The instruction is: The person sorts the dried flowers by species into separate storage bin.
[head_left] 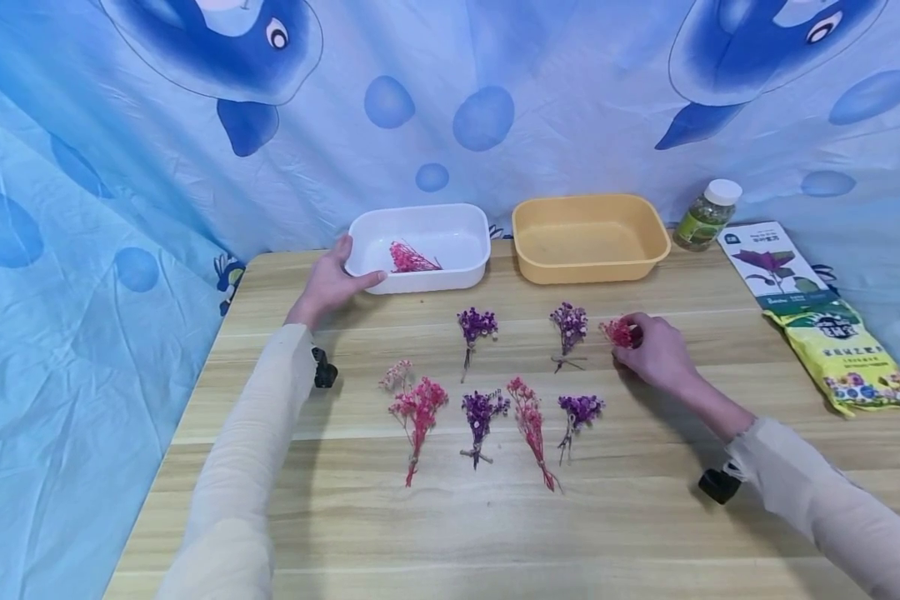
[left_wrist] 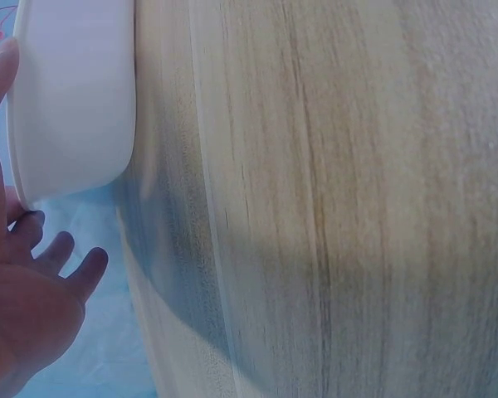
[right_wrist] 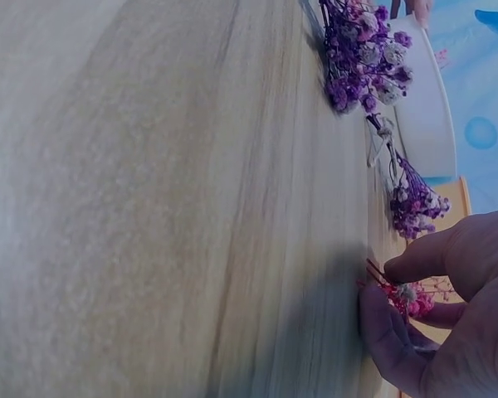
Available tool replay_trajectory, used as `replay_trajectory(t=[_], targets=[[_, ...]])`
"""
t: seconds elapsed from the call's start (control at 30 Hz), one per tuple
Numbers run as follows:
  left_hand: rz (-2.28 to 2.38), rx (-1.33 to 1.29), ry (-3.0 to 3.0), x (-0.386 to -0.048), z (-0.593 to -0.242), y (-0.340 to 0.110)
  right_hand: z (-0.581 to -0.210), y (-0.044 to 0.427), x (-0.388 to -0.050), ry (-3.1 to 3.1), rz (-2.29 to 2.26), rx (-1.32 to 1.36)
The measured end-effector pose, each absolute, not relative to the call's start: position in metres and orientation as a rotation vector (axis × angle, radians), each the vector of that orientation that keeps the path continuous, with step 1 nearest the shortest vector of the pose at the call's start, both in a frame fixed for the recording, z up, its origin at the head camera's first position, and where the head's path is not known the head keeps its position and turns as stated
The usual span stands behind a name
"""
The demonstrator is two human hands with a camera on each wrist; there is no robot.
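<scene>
The left hand (head_left: 332,282) holds the left end of a white container (head_left: 427,282), its thumb over the front rim; a pink sprig (head_left: 412,259) lies inside. In the left wrist view the hand (left_wrist: 33,282) is at the corner of the white container (left_wrist: 75,99). Thumb and fingers of the right hand (head_left: 656,352) pinch a small pink flower bunch (head_left: 617,333) at the table, right of a purple bunch (head_left: 569,327). The right wrist view shows the pink bunch (right_wrist: 411,300) between the digits of the right hand (right_wrist: 456,307), which partly hide it.
Purple bunches (head_left: 478,417) and pink bunches (head_left: 420,408) lie mid-table (head_left: 435,533). At the back stands a yellow container (head_left: 591,271) holding nothing visible. Back right are a white-capped jar (head_left: 707,218), a flower-print packet (head_left: 772,262) and a yellow bag (head_left: 847,358).
</scene>
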State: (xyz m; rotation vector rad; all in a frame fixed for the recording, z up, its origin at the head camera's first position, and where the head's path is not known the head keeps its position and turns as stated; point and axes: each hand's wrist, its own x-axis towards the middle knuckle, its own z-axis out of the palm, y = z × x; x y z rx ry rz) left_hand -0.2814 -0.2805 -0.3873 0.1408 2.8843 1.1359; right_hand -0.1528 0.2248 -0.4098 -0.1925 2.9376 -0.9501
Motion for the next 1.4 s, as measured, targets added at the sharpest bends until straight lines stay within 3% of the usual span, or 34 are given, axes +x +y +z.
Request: replay_trajectory(t=[0.73,1.4], targets=[[1.089,0.138,2.894,-0.279,-0.386,-0.280,-0.385,0.231,-0.169,3.020,-1.116,-0.478],[1.120,0.142,2.893,-0.279,-0.387,-0.280,-0.336,0.160,-0.234,2.831,-1.074,-0.761]])
